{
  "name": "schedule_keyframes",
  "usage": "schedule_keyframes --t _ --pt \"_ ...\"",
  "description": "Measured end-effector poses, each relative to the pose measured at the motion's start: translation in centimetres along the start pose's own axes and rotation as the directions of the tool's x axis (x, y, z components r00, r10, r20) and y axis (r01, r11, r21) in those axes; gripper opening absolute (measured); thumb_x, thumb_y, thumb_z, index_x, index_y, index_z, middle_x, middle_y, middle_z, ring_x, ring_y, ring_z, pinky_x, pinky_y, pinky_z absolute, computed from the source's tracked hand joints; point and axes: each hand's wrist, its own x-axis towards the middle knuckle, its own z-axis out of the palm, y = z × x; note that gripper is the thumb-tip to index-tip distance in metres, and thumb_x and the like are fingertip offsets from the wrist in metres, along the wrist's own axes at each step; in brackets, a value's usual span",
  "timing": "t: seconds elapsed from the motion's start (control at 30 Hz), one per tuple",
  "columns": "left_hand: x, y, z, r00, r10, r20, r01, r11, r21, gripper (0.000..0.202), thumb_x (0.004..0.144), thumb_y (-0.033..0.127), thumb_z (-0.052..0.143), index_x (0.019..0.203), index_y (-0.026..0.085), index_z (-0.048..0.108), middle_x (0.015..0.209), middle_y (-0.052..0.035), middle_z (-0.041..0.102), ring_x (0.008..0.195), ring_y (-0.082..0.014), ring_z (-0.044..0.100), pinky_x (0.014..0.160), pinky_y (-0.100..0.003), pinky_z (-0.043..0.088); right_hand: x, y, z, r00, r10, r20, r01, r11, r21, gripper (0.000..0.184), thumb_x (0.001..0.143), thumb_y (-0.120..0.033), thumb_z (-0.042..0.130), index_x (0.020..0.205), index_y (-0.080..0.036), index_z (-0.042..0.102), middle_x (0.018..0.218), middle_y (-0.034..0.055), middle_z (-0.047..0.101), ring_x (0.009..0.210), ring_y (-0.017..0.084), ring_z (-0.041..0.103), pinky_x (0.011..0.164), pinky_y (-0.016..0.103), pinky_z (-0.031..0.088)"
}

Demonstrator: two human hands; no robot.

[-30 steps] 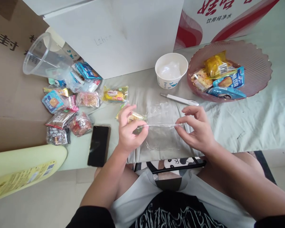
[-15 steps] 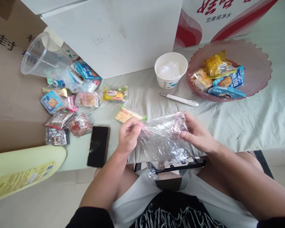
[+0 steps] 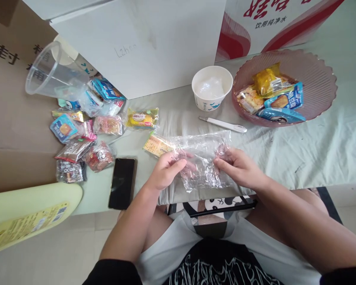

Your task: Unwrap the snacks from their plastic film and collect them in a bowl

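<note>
A clear, crinkled plastic bag is stretched between both hands near the table's front edge. My left hand grips its left side, thumb on top and fingers behind the film. On the right side, my right hand pinches it the same way. The film looks empty. Partly behind my left hand lies a wrapped biscuit pack. Above the bag, a white cutter pen rests on the cloth. A white paper bowl with clear plastic inside stands beyond the pen.
A pink scalloped bowl holds several wrapped snacks at right. A yellow snack pack and a phone lie left of centre. Several snack packets and a tipped clear cup are farther left. White boxes line the back.
Both hands have shifted their grip lower along the sides of the plastic bag. Its lower end has risen from my lap onto the table, and its top edge now stands above my hands.
</note>
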Motion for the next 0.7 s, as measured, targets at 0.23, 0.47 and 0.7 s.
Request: schedule_keyframes --t 0.23,0.47,0.7 --pt "0.2 0.7 0.1 0.988 0.121 -0.095 -0.134 0.981 -0.138 0.022 0.083 0.043 0.072 0.088 0.022 0.068 0.05 0.0053 0.06 0.036 -0.0107 0.052 0.035 -0.021 0.04 0.0 -0.6 -0.1 0.982 -0.056 -0.179 0.093 0.973 0.21 0.026 0.091 -0.048 0.064 0.083 -0.026 0.053 0.062 -0.0056 0.05 0.049 0.01 0.045 0.045 0.025 0.039" --pt "0.5 1.0 -0.4 0.932 0.334 -0.142 -0.325 0.942 0.081 0.046 0.085 0.064 0.053 0.069 0.021 0.061 0.066 -0.0047 0.061 0.055 -0.0153 0.054 0.048 -0.031 0.045 0.0 -0.2 -0.7 0.964 -0.121 -0.239 0.148 0.984 0.1 0.044 0.091 -0.06 0.044 0.074 -0.023 0.059 0.066 0.0028 0.058 0.059 0.017 0.051 0.052 0.032 0.04" --pt "0.7 -0.5 0.3 0.723 0.663 -0.192 -0.459 0.67 0.584 0.008 0.09 0.027 0.063 0.086 0.022 0.059 0.086 -0.0023 0.06 0.077 -0.0141 0.059 0.065 -0.027 0.05 0.4 0.1 0.3 0.917 0.012 -0.398 -0.022 1.0 -0.02 0.025 0.078 -0.032 0.072 0.091 -0.025 0.052 0.071 -0.0066 0.048 0.051 0.008 0.037 0.046 0.024 0.031"
